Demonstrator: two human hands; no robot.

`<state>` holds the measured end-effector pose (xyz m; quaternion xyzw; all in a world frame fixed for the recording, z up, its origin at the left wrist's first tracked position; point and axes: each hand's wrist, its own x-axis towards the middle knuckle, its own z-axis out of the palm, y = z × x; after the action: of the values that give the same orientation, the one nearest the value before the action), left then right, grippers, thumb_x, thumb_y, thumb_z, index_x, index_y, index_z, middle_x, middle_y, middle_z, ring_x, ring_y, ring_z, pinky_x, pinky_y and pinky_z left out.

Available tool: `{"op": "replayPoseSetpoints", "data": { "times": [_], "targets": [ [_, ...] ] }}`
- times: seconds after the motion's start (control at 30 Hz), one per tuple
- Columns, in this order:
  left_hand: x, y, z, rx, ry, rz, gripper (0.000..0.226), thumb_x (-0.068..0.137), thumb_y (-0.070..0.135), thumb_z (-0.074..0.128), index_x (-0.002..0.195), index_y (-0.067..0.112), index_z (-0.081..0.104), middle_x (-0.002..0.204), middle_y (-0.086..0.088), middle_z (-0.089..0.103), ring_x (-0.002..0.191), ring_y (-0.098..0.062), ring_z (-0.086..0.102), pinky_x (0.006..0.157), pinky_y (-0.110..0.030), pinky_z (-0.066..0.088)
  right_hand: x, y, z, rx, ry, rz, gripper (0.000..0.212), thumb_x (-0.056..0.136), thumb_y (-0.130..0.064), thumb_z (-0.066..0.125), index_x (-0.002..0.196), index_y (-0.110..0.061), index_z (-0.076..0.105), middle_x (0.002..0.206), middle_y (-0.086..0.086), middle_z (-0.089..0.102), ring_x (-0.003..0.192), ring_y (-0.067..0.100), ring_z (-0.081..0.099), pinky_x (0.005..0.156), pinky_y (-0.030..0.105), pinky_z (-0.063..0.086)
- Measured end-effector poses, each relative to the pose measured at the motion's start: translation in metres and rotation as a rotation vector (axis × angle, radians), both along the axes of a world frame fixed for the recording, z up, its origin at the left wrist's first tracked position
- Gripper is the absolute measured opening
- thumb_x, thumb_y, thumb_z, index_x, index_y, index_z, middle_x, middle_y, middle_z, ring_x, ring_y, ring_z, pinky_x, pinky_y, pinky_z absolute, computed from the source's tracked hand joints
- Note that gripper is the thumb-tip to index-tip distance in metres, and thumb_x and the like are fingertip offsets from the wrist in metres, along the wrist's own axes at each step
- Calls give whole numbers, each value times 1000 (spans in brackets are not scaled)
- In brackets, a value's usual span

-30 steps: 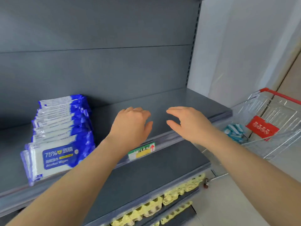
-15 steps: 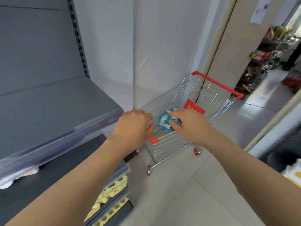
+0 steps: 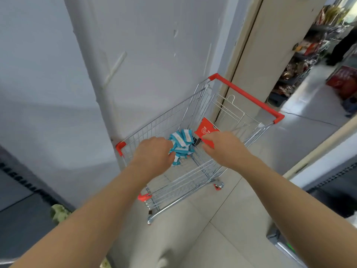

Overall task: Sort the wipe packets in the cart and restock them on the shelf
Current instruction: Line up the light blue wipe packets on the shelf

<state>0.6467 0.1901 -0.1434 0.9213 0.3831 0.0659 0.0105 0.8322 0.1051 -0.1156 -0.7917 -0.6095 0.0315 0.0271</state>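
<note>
Two bare hands reach down into a small wire cart [image 3: 164, 120] that stands on the pale tiled floor [image 3: 212, 238] just beside a grey-white wall [image 3: 154, 55]. Lying in a loose heap in the cart's basket are the wipe packets [image 3: 181, 142], teal with white bands, and they sit between the two hands. The left hand [image 3: 154, 154] is seen from the back with its fingers bent downward, and its thumb side lies against the left edge of the heap; whether it actually grips a packet I cannot tell, since the fingertips are hidden. The right hand [image 3: 222, 145] hovers just to the right of the heap, apart from it, fingers loosely bent and nothing visible in them. Behind its knuckles a red sign [image 3: 206, 130] hangs on the cart's rear wire panel, and the red handle [image 3: 245, 97] runs across the far end. A dark shelf unit [image 3: 19, 200] shows blurred at the lower left. Far off at the upper right, an aisle of stocked store shelves [image 3: 301, 60] is visible through a doorway.
</note>
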Motion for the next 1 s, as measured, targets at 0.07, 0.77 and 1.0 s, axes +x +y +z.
{"op": "replayPoseSetpoints", "data": {
  "times": [0.07, 0.77, 1.0],
  "targets": [
    [28, 31, -8, -34, 22, 26, 33, 97, 41, 39, 110, 22, 63, 100, 2, 66, 90, -16, 61, 77, -34, 53, 32, 29, -6, -11, 21, -4, 22, 95, -31, 45, 92, -16, 61, 88, 2, 64, 78, 20, 59, 70, 34, 53],
    [225, 282, -252, -605, -141, 642, 25, 93, 30, 49, 110, 20, 65, 104, 2, 68, 92, -19, 61, 84, -36, 53, 276, 328, -277, -183, 391, 69, 35, 94, -24, 54, 125, -9, 61, 125, 10, 62, 105, 25, 62, 91, 32, 46],
    [276, 336, -371, -726, -191, 740, 38, 94, 34, 51, 128, 17, 53, 115, -5, 64, 96, -25, 62, 80, -36, 54, 297, 380, -393, -285, 479, 49, 48, 96, -27, 52, 141, -9, 45, 142, 10, 48, 131, 24, 43, 106, 30, 32]
  ]
}}
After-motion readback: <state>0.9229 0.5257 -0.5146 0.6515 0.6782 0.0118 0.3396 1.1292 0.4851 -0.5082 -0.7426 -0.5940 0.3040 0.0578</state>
